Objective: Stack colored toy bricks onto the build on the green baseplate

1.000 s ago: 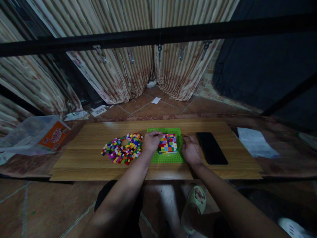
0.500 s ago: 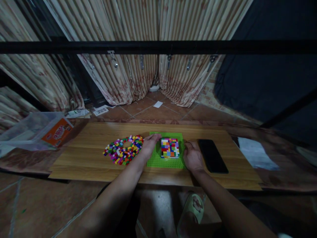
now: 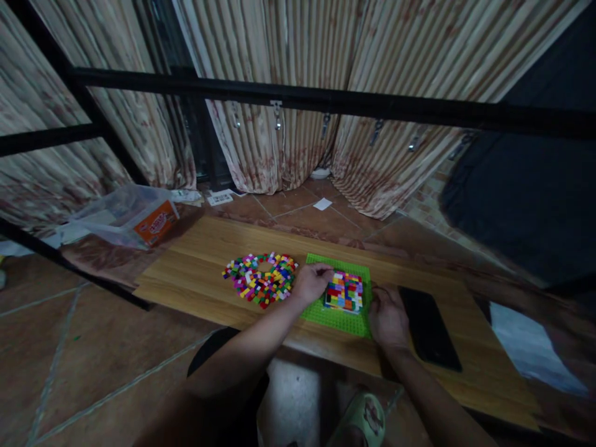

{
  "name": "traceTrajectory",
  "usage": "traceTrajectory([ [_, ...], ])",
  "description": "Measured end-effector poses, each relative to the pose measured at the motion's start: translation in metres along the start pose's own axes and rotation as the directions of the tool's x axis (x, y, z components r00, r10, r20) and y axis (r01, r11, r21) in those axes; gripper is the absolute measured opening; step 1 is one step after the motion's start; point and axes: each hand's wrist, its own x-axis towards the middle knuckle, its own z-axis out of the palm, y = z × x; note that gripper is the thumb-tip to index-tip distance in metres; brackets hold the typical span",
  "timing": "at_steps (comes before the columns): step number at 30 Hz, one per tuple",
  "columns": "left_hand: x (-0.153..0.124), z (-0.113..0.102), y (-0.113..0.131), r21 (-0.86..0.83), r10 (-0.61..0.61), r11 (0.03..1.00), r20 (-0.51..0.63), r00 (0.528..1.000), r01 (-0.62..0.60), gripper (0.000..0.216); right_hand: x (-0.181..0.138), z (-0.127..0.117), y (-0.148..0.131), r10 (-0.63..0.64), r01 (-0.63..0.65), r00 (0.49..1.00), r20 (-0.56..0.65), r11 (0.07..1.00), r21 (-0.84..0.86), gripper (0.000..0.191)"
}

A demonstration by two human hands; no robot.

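A low wooden table (image 3: 195, 267) is occupied by a green studded baseplate (image 3: 333, 321), on which a compact block of multicoloured bricks (image 3: 345, 292) is set near the middle. The block's upper left corner is met by the left hand (image 3: 313, 282), its fingers bent and brought near one another — whether a small brick is pinched between them cannot be told. The right hand (image 3: 389, 316) is placed at the baseplate's right edge, fingers curled; whether anything is gripped is hidden. A loose pile of bricks (image 3: 274, 288) is spread to the left, and a dark-screened phone (image 3: 429, 326) is laid just beside the right hand. On the floor at left, a clear plastic box (image 3: 112, 214) is marked by an orange label (image 3: 156, 223) printed with pale characters — too blurred to be read. Dark print is also carried by papers (image 3: 220, 198) near the curtains (image 3: 288, 62), equally illegible.
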Motion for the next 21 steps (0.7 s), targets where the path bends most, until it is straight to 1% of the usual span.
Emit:
traceTrajectory([
  [2, -0.002, -0.007, 0.003, 0.07, 0.015, 0.997, -0.016, 1.0, -0.014, 0.023, 0.0, 0.0, 0.0, -0.007, 0.008, 1.0, -0.005, 1.0, 0.01, 0.029],
  [3, -0.002, -0.014, 0.006, 0.112, 0.02, 0.994, -0.029, 0.999, -0.016, 0.024, -0.001, 0.0, 0.0, -0.005, 0.005, 1.0, -0.01, 1.0, 0.012, 0.028],
  [5, -0.002, -0.035, 0.011, 0.213, 0.018, 0.977, -0.066, 0.998, -0.004, 0.027, -0.001, 0.0, 0.001, 0.001, -0.001, 1.0, -0.013, 1.0, 0.012, 0.028],
  [7, -0.001, -0.062, 0.016, 0.344, 0.024, 0.939, -0.129, 0.991, 0.022, 0.03, -0.001, 0.0, 0.001, 0.003, -0.002, 1.0, -0.015, 1.0, 0.008, 0.029],
  [9, -0.001, -0.088, 0.019, 0.483, 0.013, 0.874, -0.127, 0.992, 0.051, 0.032, -0.001, 0.0, 0.002, -0.006, 0.006, 1.0, -0.005, 1.0, 0.006, 0.029],
  [11, -0.003, -0.109, 0.02, 0.573, 0.002, 0.818, -0.078, 0.997, 0.043, 0.033, -0.001, 0.001, 0.003, -0.008, 0.008, 1.0, 0.003, 1.0, -0.004, 0.028],
  [12, -0.004, -0.116, 0.019, 0.612, 0.002, 0.79, -0.044, 0.999, 0.026, 0.033, -0.001, 0.001, 0.003, -0.005, 0.005, 1.0, 0.004, 1.0, -0.013, 0.028],
  [13, -0.006, -0.12, 0.019, 0.649, 0.001, 0.761, -0.012, 1.0, 0.007, 0.033, -0.001, 0.001, 0.004, -0.004, 0.004, 1.0, 0.004, 1.0, -0.023, 0.029],
  [15, -0.01, -0.123, 0.019, 0.717, -0.001, 0.697, 0.029, 1.0, -0.02, 0.03, -0.001, 0.002, 0.004, -0.01, 0.01, 1.0, 0.003, 0.999, -0.039, 0.028],
  [18, -0.015, -0.116, 0.017, 0.801, -0.003, 0.597, 0.052, 0.999, -0.04, 0.024, -0.001, 0.002, 0.004, -0.01, 0.01, 1.0, -0.011, 0.999, -0.041, 0.028],
  [21, -0.016, -0.109, 0.017, 0.86, -0.018, 0.509, 0.058, 0.998, -0.04, 0.023, -0.002, 0.002, 0.003, -0.002, 0.001, 1.0, -0.02, 0.999, -0.033, 0.029],
])
